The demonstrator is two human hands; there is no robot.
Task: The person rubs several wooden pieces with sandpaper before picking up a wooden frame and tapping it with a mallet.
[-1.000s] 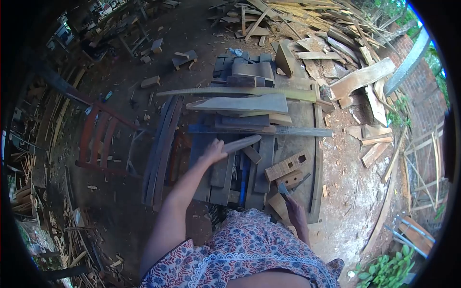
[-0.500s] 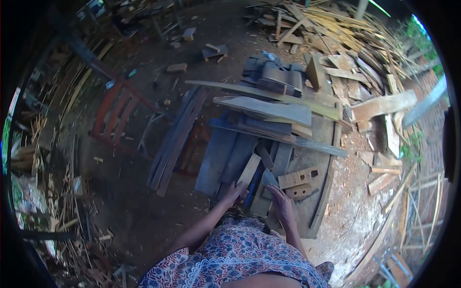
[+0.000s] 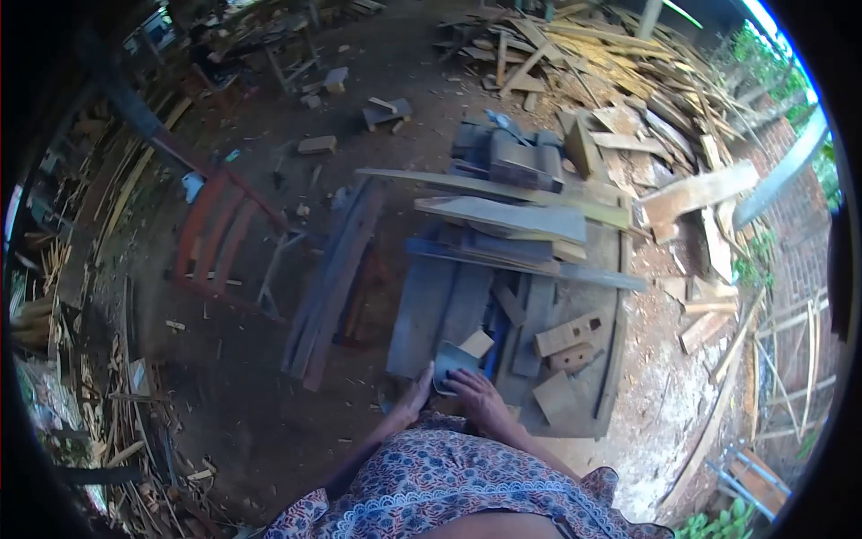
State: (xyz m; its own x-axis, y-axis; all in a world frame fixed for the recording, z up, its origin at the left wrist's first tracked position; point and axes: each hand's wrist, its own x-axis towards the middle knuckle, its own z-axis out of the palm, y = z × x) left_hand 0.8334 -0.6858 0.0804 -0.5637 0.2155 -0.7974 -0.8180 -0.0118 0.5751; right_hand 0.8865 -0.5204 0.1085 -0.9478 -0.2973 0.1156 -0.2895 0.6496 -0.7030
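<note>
A short pale wooden strip (image 3: 477, 342) points away from my body, its near part covered by a grey-blue sheet (image 3: 454, 359) that looks like sandpaper. My left hand (image 3: 415, 398) is closed at the near left side of the strip, its fingers mostly hidden. Across the sheet lies my right hand (image 3: 480, 398), fingers bent and pressing it against the wood. To the right, two wooden blocks with holes, one longer (image 3: 567, 335) and one shorter (image 3: 572, 357), rest on the worktable (image 3: 603, 310). A flat square wooden piece (image 3: 557, 399) lies nearer me.
Long boards (image 3: 503, 216) are stacked across the table beyond my hands. Dark planks (image 3: 337, 278) stand at the left, beside a reddish chair frame (image 3: 215, 234). Scrap wood (image 3: 620, 72) is heaped at the back right. A person (image 3: 211, 54) sits far back left.
My right hand has moved left with the grey-blue sheet and now presses it over the strip. My left hand has shifted slightly left and toward my body. The view has shifted slightly.
</note>
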